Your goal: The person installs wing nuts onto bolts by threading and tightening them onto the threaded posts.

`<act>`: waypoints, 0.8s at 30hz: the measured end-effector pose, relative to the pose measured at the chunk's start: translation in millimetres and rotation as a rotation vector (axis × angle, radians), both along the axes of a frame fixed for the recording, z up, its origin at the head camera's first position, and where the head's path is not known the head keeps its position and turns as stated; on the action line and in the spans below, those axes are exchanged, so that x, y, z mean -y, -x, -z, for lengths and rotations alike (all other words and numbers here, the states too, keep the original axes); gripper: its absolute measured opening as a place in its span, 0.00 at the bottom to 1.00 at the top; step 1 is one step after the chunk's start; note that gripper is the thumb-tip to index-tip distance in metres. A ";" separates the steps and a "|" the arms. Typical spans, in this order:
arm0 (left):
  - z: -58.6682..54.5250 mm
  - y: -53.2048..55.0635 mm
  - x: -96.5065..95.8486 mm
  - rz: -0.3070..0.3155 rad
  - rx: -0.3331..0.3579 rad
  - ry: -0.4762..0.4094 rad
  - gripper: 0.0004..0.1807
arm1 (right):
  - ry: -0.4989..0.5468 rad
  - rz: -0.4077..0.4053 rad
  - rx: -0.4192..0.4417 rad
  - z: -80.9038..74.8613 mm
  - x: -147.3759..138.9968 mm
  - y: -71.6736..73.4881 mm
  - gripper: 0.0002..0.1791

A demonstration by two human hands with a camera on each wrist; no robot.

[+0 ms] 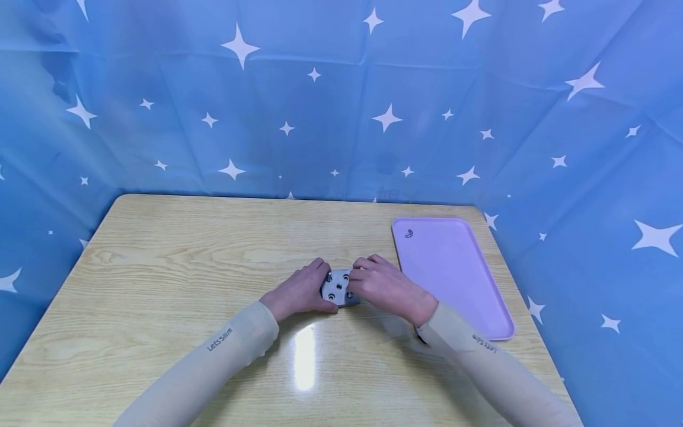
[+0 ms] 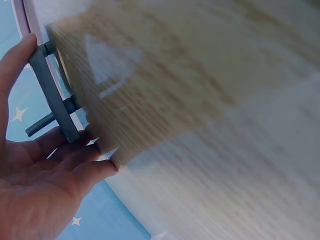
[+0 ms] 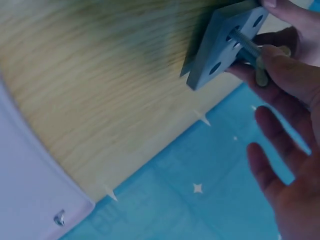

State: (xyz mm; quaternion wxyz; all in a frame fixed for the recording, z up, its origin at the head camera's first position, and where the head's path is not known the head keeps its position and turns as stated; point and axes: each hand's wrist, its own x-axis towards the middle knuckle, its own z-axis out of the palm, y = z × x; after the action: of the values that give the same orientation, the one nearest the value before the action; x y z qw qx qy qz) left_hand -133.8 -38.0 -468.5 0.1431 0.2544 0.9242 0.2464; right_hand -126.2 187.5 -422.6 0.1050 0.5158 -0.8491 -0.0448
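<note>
A grey metal plate [image 1: 338, 287] with several holes stands just above the wooden table, in front of both hands. My left hand [image 1: 304, 289] grips it by its edges, with the thumb on one side and the fingers on the other. In the left wrist view a threaded bolt [image 2: 40, 124] sticks up through the plate, its thicker end underneath. My right hand [image 1: 385, 287] is at the plate's right side. Its thumb and forefinger pinch a brass-coloured wing nut [image 3: 261, 76] beside the bolt threads, partly covered by the fingertips. The other right fingers are spread apart.
A purple tray [image 1: 453, 267] lies on the right of the wooden table [image 1: 187, 255], under the right forearm's far side. One small curved metal piece [image 1: 408, 233] rests in its far left corner. A blue star-patterned curtain [image 1: 331, 89] surrounds the table's back and sides.
</note>
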 end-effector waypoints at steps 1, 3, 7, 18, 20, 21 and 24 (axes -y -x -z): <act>-0.3 0.0 0.1 0.001 -0.006 -0.003 0.40 | 0.016 0.018 0.008 0.9 0.7 -0.9 0.03; -0.2 0.0 0.4 0.005 -0.012 -0.007 0.40 | 0.045 0.063 0.028 3.4 2.2 -2.7 0.03; -0.9 0.0 0.4 0.009 -0.021 -0.017 0.39 | 0.105 0.164 0.038 11.4 5.0 -6.7 0.09; -0.8 -0.4 -0.1 -0.001 -0.018 -0.028 0.40 | 0.263 0.297 -0.071 26.3 16.3 -17.8 0.14; -0.6 -0.4 -0.2 -0.002 -0.016 -0.028 0.40 | 0.239 0.330 -0.054 23.6 16.2 -20.2 0.15; -0.4 -0.4 -0.2 0.001 -0.017 -0.028 0.40 | 0.222 0.344 -0.041 21.4 15.5 -21.0 0.17; 0.4 -0.4 0.2 0.007 -0.025 -0.032 0.40 | 0.170 0.356 0.015 11.6 10.6 -21.1 0.22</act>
State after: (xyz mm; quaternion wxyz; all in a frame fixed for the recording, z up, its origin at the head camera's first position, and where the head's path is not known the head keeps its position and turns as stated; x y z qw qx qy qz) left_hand -133.4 -38.3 -468.9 0.1283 0.2632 0.9209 0.2572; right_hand -105.2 176.9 -434.3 0.1324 0.3469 -0.9284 0.0128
